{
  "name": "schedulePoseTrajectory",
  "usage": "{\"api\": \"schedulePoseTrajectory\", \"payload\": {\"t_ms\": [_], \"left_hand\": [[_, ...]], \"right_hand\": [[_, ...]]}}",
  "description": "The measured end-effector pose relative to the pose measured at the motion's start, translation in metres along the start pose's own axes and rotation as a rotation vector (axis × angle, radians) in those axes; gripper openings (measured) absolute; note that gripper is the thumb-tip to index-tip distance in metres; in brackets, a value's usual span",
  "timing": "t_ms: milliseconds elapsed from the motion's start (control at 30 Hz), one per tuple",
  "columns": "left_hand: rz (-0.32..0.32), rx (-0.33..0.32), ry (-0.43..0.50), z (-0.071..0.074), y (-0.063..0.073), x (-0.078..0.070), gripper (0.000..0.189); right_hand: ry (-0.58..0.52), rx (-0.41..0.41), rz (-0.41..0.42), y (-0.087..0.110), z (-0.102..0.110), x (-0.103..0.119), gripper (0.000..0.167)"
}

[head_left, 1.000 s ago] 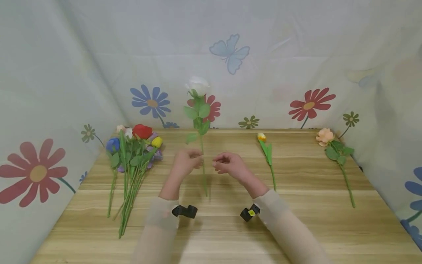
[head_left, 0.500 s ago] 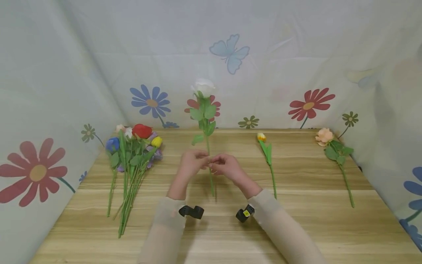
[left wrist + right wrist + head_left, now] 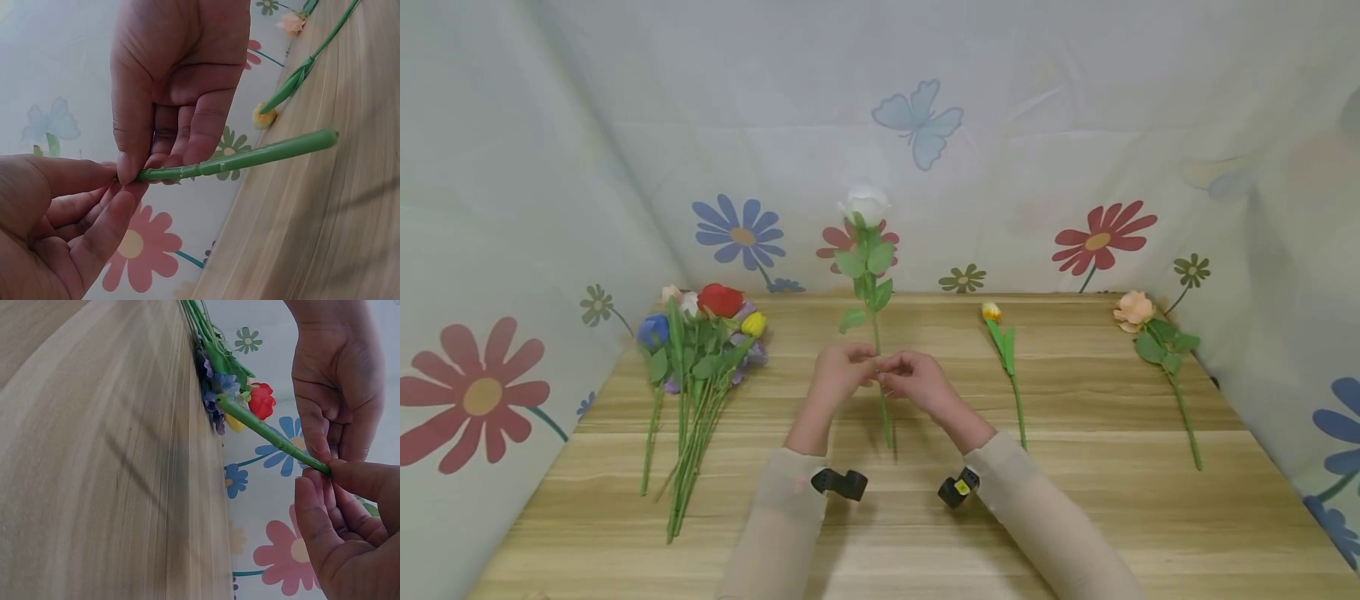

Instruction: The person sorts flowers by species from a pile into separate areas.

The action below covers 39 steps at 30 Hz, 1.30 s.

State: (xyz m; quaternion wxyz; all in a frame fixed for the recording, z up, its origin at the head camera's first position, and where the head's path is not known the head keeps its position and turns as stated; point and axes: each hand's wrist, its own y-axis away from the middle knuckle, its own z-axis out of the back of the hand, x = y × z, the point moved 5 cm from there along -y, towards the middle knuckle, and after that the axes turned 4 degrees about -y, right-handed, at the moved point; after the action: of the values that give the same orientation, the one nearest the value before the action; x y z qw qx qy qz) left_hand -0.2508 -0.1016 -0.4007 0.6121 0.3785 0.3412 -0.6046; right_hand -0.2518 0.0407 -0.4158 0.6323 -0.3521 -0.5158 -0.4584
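Observation:
A white rose [image 3: 865, 207] stands nearly upright between the hands in the head view, leaves above them and the bare stem end below. My left hand [image 3: 837, 375] pinches the stem [image 3: 269, 155] between thumb and fingers, as the left wrist view shows. From the other side my right hand [image 3: 919, 380] pinches it at the same spot, its fingertips meeting those of the left. In the right wrist view the cut stem end [image 3: 265, 430] juts out from the fingers over the table. Rose and leaves are mostly hidden in both wrist views.
On the left of the wooden table [image 3: 895, 542] lies a bunch of mixed flowers [image 3: 703, 358]. A yellow-white tulip [image 3: 1003, 342] lies right of the hands, and a peach rose [image 3: 1135, 310] farther right. Behind hangs a curtain [image 3: 1037, 100] printed with flowers.
My right hand, apart from the stem a second ago, now meets the left hand on it. The left hand and the white rose have shifted slightly right.

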Motion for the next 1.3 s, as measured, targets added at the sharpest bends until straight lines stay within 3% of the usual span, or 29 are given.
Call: {"api": "schedulePoseTrajectory", "payload": {"t_ms": [200,433,533,733,1000,1200,1300], "left_hand": [[0.017,-0.001,0.02,-0.001,-0.001,0.0,0.032],[-0.066,0.034,-0.025,0.009,0.002,-0.004,0.031],[-0.087,0.037,-0.076,0.022,0.004,0.002,0.033],[-0.066,0.045,-0.199,0.052,0.007,0.021,0.033],[-0.078,0.011,-0.357,0.089,0.017,0.034,0.031],[-0.061,0.013,-0.39,0.112,0.025,0.046,0.036],[-0.061,-0.019,-0.406,0.127,0.031,0.053,0.037]], "right_hand": [[0.015,-0.011,0.001,0.0,0.002,0.0,0.021],[0.004,0.018,0.005,0.004,0.015,0.004,0.025],[0.003,0.018,-0.004,0.007,0.027,0.002,0.024],[0.057,0.004,-0.032,0.015,0.056,-0.004,0.021],[0.086,0.011,-0.029,0.027,0.089,-0.009,0.025],[0.137,-0.026,-0.033,0.037,0.115,-0.011,0.026],[0.151,-0.04,-0.04,0.044,0.129,-0.012,0.028]]}}
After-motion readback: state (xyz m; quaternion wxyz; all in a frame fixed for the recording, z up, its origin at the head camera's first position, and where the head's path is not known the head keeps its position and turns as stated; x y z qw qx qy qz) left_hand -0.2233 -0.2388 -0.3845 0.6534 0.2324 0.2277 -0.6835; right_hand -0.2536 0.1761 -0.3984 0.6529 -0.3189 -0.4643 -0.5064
